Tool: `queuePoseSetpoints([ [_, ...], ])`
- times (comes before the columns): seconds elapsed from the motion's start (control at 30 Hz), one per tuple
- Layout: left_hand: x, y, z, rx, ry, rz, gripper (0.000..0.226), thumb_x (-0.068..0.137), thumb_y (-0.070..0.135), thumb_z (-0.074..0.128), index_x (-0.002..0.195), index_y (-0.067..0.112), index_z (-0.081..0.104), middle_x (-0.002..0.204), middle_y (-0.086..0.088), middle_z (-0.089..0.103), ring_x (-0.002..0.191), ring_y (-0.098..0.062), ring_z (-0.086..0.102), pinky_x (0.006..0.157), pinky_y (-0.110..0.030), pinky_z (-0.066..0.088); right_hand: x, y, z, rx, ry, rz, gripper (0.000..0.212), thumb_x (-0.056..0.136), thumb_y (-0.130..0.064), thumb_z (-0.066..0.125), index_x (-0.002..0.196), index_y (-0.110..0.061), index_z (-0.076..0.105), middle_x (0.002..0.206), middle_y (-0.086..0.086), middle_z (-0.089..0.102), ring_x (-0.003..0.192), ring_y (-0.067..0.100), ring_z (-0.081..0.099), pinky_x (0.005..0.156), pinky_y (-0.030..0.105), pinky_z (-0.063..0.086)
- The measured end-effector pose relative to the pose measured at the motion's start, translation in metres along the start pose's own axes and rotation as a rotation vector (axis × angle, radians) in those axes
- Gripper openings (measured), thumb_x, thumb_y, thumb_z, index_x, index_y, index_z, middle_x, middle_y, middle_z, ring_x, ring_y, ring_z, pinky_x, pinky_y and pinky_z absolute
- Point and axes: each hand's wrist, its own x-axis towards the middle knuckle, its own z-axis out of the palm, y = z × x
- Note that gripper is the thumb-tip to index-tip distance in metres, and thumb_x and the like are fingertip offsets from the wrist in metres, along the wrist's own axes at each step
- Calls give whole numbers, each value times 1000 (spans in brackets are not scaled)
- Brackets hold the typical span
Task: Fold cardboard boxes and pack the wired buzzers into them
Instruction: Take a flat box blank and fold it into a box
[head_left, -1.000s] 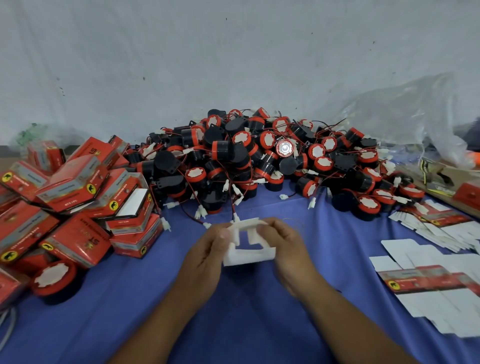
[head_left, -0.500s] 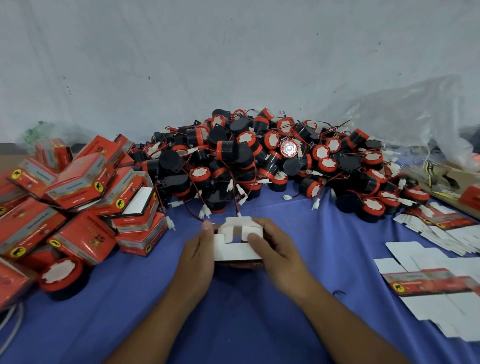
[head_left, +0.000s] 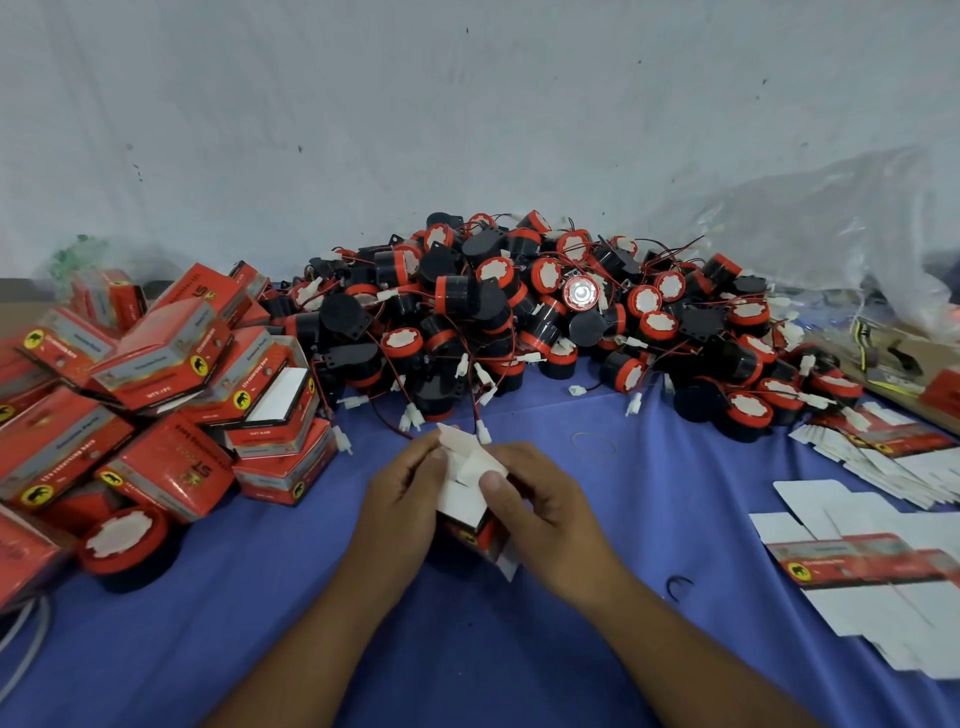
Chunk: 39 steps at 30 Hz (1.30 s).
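Box-folding at centre frame, both hands on one box.
We hold the half-folded box (head_left: 465, 493) low at centre, over the blue cloth (head_left: 649, 493). Our left hand (head_left: 400, 499) curls round its left side to steady it. Our right hand (head_left: 545, 509) pinches it, thumb pressing a white flap inward, we judge to close that end. Buzzers (head_left: 545, 322) lie heaped behind, within reach, with finished boxes (head_left: 156, 395) at left and flat blanks (head_left: 857, 561) at right. One finished box reads "ST" beside a yellow animal emblem; other print is too blurred.
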Motion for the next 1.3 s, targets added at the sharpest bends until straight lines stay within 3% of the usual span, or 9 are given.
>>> queuePoseSetpoints([
  [0.17, -4, -4, 4, 83, 135, 24, 23, 97, 41, 57, 118, 34, 51, 109, 11, 66, 91, -1, 66, 69, -17, 52, 1, 2, 3, 138, 61, 114, 15, 95, -22, 67, 109, -25, 67, 103, -2, 67, 82, 14, 68, 64, 25, 56],
  [0.3, -12, -2, 12, 219, -12, 198, 65, 77, 62, 66, 134, 42, 40, 128, 36, 48, 120, 11, 49, 90, -8, 43, 7, 5, -3, 308, 205, 201, 9, 87, -31, 66, 95, -33, 65, 87, -1, 73, 70, 13, 67, 60, 25, 54],
  [0.4, -13, -2, 16, 361, -53, 366, 78, 75, 58, 69, 141, 45, 29, 143, 35, 29, 135, 12, 29, 100, 0, 26, 11, 13, -9, 495, 213, 226, 5, 84, -24, 68, 88, -26, 65, 89, -1, 73, 77, 18, 66, 65, 35, 55],
  [0.5, -12, -1, 15, 337, -76, 387, 86, 75, 46, 74, 144, 51, 23, 145, 35, 29, 137, 11, 30, 102, -1, 26, 14, 18, -14, 559, 180, 201, 19, 71, -21, 70, 84, -13, 60, 99, 0, 72, 88, 17, 66, 69, 26, 54],
  [0.67, -3, -4, 8, 529, -52, 649, 82, 80, 28, 74, 149, 20, 29, 153, 12, 28, 145, -3, 24, 114, -12, 23, 15, 14, -23, 454, 68, 72, 16, 90, -33, 61, 85, -17, 59, 120, 1, 68, 112, 14, 64, 84, 23, 51],
  [0.77, -1, -8, 4, 630, -51, 750, 79, 78, 19, 75, 147, 9, 37, 155, -1, 31, 145, -15, 29, 117, -18, 24, 15, 6, -25, 421, 26, 99, 24, 96, -45, 51, 85, -29, 65, 101, -8, 70, 92, 7, 64, 78, 26, 50],
  [0.83, 0, -11, 3, 668, -69, 786, 78, 78, 18, 75, 146, 6, 39, 154, -6, 33, 145, -17, 28, 117, -21, 25, 16, 5, -24, 402, 20, 123, 19, 94, -34, 58, 84, -19, 60, 102, -6, 72, 88, 8, 66, 74, 26, 51],
  [0.97, -1, -14, 4, 647, -109, 708, 78, 81, 24, 76, 149, 9, 39, 156, -3, 28, 145, -14, 26, 115, -17, 25, 13, 3, -21, 423, 39, 142, 28, 90, -18, 72, 95, -3, 49, 117, -1, 71, 95, 14, 70, 74, 24, 55],
  [1.3, -2, -9, 15, 583, 77, 743, 72, 85, 40, 69, 139, -3, 48, 145, -9, 47, 137, -15, 41, 112, -20, 34, 8, 3, -4, 160, 115, 24, 44, 99, -9, 61, 134, -35, 57, 132, -13, 63, 124, 11, 59, 99, 31, 51],
])
